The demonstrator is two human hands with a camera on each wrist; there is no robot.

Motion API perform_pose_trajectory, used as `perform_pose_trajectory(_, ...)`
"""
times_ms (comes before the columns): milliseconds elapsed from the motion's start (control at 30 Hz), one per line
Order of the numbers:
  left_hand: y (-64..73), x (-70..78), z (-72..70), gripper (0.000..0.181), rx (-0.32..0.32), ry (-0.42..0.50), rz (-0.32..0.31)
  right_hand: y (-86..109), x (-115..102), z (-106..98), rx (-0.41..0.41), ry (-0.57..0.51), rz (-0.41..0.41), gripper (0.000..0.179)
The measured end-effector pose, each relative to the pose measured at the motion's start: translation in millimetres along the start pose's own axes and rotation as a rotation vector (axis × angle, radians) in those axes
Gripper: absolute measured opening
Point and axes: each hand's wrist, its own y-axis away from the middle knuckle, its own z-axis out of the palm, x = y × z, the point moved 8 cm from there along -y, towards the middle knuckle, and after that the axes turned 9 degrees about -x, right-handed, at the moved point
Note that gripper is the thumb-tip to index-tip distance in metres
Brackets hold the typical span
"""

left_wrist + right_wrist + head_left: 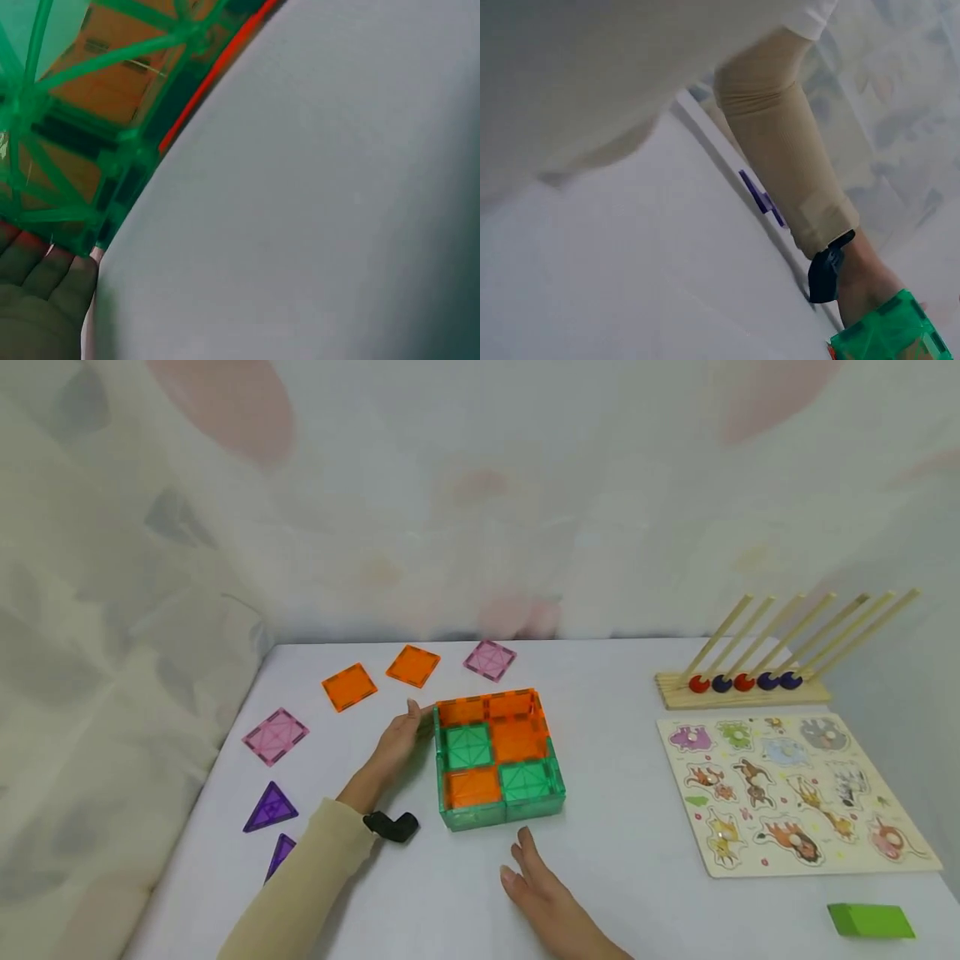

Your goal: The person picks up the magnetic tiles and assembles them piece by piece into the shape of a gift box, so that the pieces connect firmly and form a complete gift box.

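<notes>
A low open-topped box [471, 817] of translucent green and orange magnetic tiles stands in the middle of the table, its floor a checker of both colours. My left hand [393, 747] rests along the box's left side, thumb up, other fingers partly hidden behind the wall. In the left wrist view, the fingertips of that hand [49, 300] touch the lower edge of the green wall [64, 214]. My right hand [551, 902] hovers in front of the box, fingers extended, apart from it and holding nothing. In the right wrist view, the box's green corner [889, 330] appears before the left hand.
Orange tiles [349, 687], pink tiles [275, 737] and purple triangle tiles [271, 808] lie loose at the left and back. On the right are a wooden peg rack [742, 695] with beads, an animal knob puzzle [780, 810] and a green block [872, 921].
</notes>
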Motion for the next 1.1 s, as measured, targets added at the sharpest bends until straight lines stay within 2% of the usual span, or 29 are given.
perform_pose_trajectory(200, 16.1, 1.2, 0.6, 0.08, -0.033, -0.031, 0.017, -14.0, -7.4, -9.0, 0.065, -0.045, 0.006, 0.093)
perform_pose_trajectory(333, 33.6, 1.4, 6.0, 0.076, -0.065, -0.078, 0.041, -14.9, -8.5, -33.5, 0.17, -0.061, 0.011, 0.095)
perform_pose_trajectory(433, 52.1, 4.4, 19.9, 0.07, -0.102, -0.116, 0.086, -14.1, -8.4, -55.8, 0.239, -0.047, 0.012, 0.093)
perform_pose_trajectory(567, 83.0, 12.1, 47.5, 0.058, -0.124, -0.152, 0.125, -13.3, -8.5, -78.7, 0.259, -0.022, 0.005, 0.087)
perform_pose_trajectory(700, 109.2, 15.0, 76.4, 0.061, -0.105, -0.073, 0.066, -12.8, -11.8, -95.2, 0.246, -0.001, -0.051, 0.079)
perform_pose_trajectory(833, 128.3, 14.6, 99.4, 0.07, -0.086, 0.023, -0.002, -12.1, -13.4, -103.8, 0.215, -0.029, -0.113, 0.068)
perform_pose_trajectory(933, 138.3, 15.4, 109.6, 0.072, -0.087, 0.033, -0.016, -11.8, -12.7, -105.9, 0.204, -0.043, -0.134, 0.065)
perform_pose_trajectory(1100, 147.9, 17.7, 115.6, 0.068, -0.094, 0.021, -0.019, -11.5, -10.8, -105.2, 0.203, -0.038, -0.143, 0.066)
